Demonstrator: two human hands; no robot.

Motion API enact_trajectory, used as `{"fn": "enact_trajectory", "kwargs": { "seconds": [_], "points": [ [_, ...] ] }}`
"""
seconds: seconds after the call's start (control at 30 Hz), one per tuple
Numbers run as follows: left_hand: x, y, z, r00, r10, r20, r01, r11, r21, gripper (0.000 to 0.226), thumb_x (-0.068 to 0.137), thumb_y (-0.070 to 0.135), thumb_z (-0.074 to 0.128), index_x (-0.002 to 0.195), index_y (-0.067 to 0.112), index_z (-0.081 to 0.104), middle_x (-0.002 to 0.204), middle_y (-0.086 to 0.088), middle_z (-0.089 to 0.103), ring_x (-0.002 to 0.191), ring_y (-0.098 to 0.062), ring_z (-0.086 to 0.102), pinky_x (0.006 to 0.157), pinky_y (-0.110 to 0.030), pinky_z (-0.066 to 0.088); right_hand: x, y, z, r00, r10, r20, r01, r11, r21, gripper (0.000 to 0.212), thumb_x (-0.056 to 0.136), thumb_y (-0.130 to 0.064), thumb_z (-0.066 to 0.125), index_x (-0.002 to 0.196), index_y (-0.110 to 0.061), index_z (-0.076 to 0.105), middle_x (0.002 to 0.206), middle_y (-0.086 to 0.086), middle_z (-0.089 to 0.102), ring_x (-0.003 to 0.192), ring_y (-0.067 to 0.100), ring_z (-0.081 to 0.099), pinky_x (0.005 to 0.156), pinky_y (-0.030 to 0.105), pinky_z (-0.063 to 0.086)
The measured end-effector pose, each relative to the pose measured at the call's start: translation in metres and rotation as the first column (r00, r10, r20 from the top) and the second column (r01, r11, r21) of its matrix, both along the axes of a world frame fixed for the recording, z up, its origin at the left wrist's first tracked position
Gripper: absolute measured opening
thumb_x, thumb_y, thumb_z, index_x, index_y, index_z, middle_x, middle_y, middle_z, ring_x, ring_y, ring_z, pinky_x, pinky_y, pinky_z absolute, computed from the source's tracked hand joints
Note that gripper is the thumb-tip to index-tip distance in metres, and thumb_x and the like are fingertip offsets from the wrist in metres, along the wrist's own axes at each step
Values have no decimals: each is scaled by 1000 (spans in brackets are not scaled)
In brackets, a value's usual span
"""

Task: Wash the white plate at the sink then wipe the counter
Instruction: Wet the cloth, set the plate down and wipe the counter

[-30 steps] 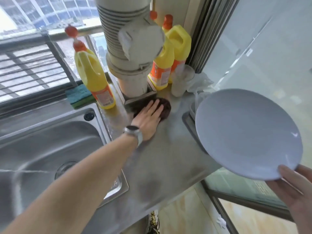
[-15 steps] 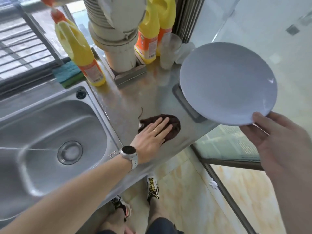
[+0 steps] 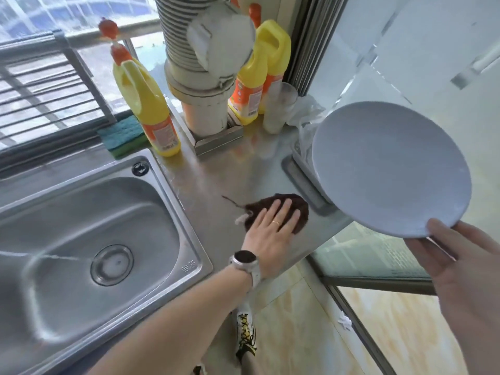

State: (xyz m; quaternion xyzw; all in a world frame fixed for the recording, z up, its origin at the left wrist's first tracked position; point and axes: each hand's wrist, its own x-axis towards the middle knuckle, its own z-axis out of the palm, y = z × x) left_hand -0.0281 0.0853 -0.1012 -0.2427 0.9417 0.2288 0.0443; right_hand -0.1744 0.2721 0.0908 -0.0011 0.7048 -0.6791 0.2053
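Observation:
My right hand grips the lower rim of the white plate, holding it tilted in the air above the counter's right end. A dark brown cloth lies on the steel counter near its front edge. My left hand lies flat on that cloth, fingers spread, a watch on the wrist. The steel sink lies to the left with its drain bare.
Three yellow detergent bottles stand at the back around a ribbed grey pipe. A green sponge rests by the window. A clear cup and a grey tray sit at the right, under the plate.
My left hand has slid the cloth from the pipe's base toward the counter's front edge. The plate stays held in my right hand.

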Motion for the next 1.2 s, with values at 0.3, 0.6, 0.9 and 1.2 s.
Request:
{"fn": "enact_trajectory", "kwargs": {
  "seconds": [0.3, 0.6, 0.9, 1.2],
  "points": [
    [57, -24, 2, 997, -76, 7, 77, 994, -72, 64, 100, 45, 10, 162, 33, 9, 171, 4, -1, 158, -21, -1, 128, -45, 14, 65, -35, 21, 997, 7, 73, -5, 1000, -31, 23, 95, 3, 59, 118, 0, 59, 79, -3, 78, 78, 13, 76, 72, 21, 60],
    [87, -85, 5, 995, 91, 27, -88, 990, -108, 57, 108, 35, 27, 163, 29, 12, 172, 1, 6, 158, -26, 3, 128, -43, 14, 124, -91, 20, 969, -85, 230, 112, 988, -107, 14, 92, 1, 65, 105, -3, 65, 96, 17, 77, 79, 25, 77, 65, 25, 61],
    [46, -25, 15, 995, -77, -64, 75, 996, -43, 44, 99, 30, 41, 140, 26, 55, 145, -5, 58, 135, -33, 48, 116, -50, 38, 141, -86, 28, 960, -154, 234, 182, 978, -100, 19, 92, 0, 67, 110, -3, 65, 94, 14, 78, 82, 26, 78, 64, 24, 61],
    [35, -141, 36, 978, 126, 167, -114, 990, -80, 64, 104, 47, 29, 162, 34, 5, 172, 2, 3, 158, -24, 1, 128, -49, 6, 124, -78, 29, 971, -130, 201, 153, 983, -105, 20, 92, -1, 67, 112, -4, 65, 90, 8, 79, 84, 23, 77, 67, 22, 60]
  ]
}}
